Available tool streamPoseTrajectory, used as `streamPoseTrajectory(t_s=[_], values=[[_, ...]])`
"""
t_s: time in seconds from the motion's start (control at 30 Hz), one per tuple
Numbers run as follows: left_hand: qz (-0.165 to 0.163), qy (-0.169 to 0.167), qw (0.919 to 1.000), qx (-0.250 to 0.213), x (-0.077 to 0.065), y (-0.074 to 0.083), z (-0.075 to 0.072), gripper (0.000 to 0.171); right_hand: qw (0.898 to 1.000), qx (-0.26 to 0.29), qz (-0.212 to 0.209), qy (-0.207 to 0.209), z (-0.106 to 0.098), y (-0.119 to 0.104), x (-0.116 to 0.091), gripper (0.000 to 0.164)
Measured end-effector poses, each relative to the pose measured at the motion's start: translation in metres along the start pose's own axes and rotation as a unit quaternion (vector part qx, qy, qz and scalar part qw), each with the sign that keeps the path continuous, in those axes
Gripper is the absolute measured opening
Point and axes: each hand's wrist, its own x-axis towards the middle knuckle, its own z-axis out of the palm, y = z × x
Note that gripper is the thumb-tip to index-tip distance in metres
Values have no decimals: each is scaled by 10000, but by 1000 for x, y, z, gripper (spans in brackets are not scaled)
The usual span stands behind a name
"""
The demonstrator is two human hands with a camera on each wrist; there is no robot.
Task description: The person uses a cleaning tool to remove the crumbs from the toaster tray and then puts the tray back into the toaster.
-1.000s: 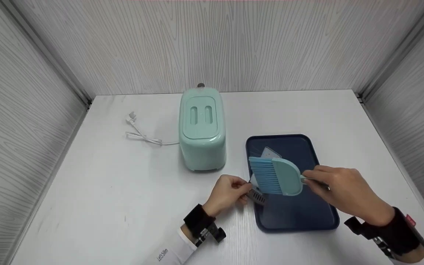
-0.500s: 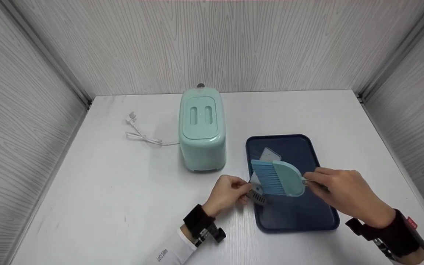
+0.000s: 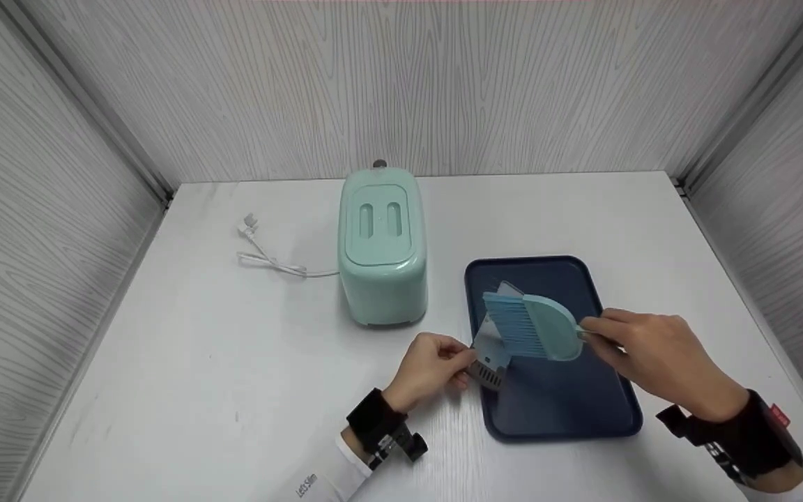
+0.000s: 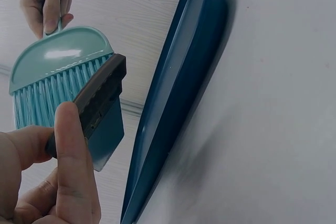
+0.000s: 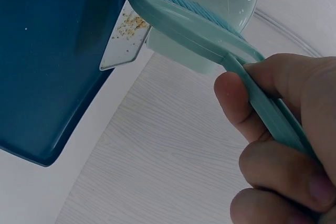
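My left hand (image 3: 433, 366) pinches the dark slotted end of a thin metal crumb tray (image 3: 491, 348). The crumb tray is held tilted over the left side of a navy tray (image 3: 569, 408). Tan crumbs (image 5: 131, 24) lie on its far end in the right wrist view. My right hand (image 3: 659, 359) grips the handle of a mint-green hand brush (image 3: 556, 331). Its blue bristles (image 3: 513, 324) overlap the crumb tray in the head view and hide part of it. In the left wrist view, the crumb tray's dark edge (image 4: 100, 90) passes in front of the bristles.
A mint-green toaster (image 3: 382, 237) with a lid stands behind and left of the navy tray. Its white cord and plug (image 3: 269, 261) lie on the white table (image 3: 220, 390) to its left. Wood-grain panels (image 3: 401, 84) enclose the back and sides.
The brush has shifted to the right and slightly toward the back, so more of the crumb tray shows. My left hand has stayed in nearly the same place.
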Motion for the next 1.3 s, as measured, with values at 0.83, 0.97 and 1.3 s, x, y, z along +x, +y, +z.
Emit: streamPoseTrajectory(t_s=[0.83, 0.97, 1.3], values=[[-53, 76, 9999, -46, 1, -1, 5, 27, 9984, 103, 558, 64, 12, 29, 4, 17], [39, -45, 10000, -18, 0, -2, 3, 26, 9982, 72, 570, 142, 14, 35, 4, 16], [34, -63, 10000, 62, 0, -1, 2, 23, 9950, 565, 774, 280, 4, 41, 7, 15]])
